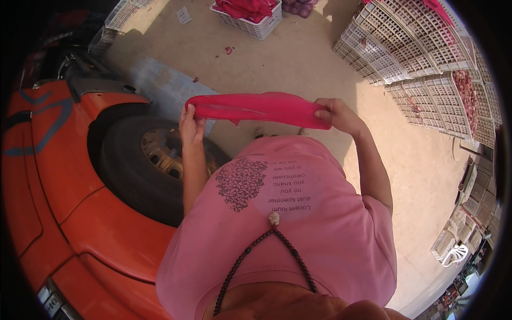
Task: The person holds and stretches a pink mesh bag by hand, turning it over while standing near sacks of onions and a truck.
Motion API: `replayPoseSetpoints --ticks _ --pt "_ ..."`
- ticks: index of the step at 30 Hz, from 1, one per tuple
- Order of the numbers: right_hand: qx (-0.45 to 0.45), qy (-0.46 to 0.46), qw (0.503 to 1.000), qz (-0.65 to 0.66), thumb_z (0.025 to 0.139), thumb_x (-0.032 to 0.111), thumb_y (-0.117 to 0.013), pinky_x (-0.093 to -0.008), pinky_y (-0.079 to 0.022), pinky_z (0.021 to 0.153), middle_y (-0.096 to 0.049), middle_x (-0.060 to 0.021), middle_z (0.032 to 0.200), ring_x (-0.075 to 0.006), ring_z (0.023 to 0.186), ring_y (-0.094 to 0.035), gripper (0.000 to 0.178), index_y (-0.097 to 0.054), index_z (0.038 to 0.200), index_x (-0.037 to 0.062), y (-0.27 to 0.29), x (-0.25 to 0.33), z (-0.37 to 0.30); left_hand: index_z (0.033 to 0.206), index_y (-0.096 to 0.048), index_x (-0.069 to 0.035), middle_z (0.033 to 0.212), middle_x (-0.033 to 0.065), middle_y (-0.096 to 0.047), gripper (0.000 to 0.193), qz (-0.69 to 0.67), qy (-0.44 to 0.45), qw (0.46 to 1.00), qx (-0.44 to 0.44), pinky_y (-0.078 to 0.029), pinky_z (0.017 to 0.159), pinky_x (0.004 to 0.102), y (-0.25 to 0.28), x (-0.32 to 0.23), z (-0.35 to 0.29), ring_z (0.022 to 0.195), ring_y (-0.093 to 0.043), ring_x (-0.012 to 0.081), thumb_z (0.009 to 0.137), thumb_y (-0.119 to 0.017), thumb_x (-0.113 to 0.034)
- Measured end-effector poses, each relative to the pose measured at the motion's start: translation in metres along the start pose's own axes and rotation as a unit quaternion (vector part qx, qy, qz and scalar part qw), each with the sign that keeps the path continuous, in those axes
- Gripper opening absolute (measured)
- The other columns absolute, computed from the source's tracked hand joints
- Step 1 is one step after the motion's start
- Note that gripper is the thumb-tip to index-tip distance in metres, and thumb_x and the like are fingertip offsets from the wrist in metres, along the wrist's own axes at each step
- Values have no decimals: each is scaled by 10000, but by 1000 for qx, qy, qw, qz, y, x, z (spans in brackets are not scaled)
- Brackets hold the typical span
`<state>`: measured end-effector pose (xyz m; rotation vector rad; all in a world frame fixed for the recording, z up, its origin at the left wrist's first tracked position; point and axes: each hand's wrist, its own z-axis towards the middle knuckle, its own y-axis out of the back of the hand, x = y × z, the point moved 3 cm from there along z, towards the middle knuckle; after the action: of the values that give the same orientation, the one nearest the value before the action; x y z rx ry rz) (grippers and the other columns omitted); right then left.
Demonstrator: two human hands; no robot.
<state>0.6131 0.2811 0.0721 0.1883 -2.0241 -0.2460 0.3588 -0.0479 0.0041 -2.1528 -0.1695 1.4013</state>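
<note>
A bright pinkish-red mesh bag (pixel 256 106), folded into a long flat band, is stretched out in front of my chest. My left hand (pixel 191 125) is closed on its left end, with the thumb on the near side. At the opposite end my right hand (pixel 341 114) pinches the band between thumb and fingers. The strip runs nearly level, dipping slightly to the right, and a small corner hangs from its lower edge on the left. The fingers behind the fabric are partly hidden.
An orange vehicle (pixel 106 224) with a black tyre (pixel 133 160) stands close on my left. Ahead are a white crate (pixel 261 29) of red fabric and a net sack of onions (pixel 298 7). Stacked crates (pixel 394 48) rise at the far right. A grey-blue sheet (pixel 165 80) lies on the floor.
</note>
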Motion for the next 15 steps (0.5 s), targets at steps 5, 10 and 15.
replayPoseSetpoints --ticks 5,10,15 --pt "-214 102 949 -208 846 51 -549 -286 -443 697 -616 -111 813 -156 754 -578 158 -636 976 24 12 -16 20 1141 -509 8 1097 145 -580 252 -81 21 996 -13 -444 932 400 -23 4 4 1005 -566 246 951 -452 -147" --pt "-342 90 830 431 888 28 -464 -338 -495 810 -614 -125 941 -244 903 -615 220 -575 1068 -32 47 -44 27 1112 -559 27 992 108 -631 300 216 181 940 194 -484 838 340 -43 3 -20 896 -607 196 951 -471 -209" --pt "-118 65 793 594 908 141 -491 -311 -505 804 -616 -136 918 -205 893 -615 246 -530 1098 -11 40 -14 18 1009 -591 -31 812 35 -599 378 -12 164 969 182 -482 750 310 -56 4 -41 765 -584 161 901 -537 -389"
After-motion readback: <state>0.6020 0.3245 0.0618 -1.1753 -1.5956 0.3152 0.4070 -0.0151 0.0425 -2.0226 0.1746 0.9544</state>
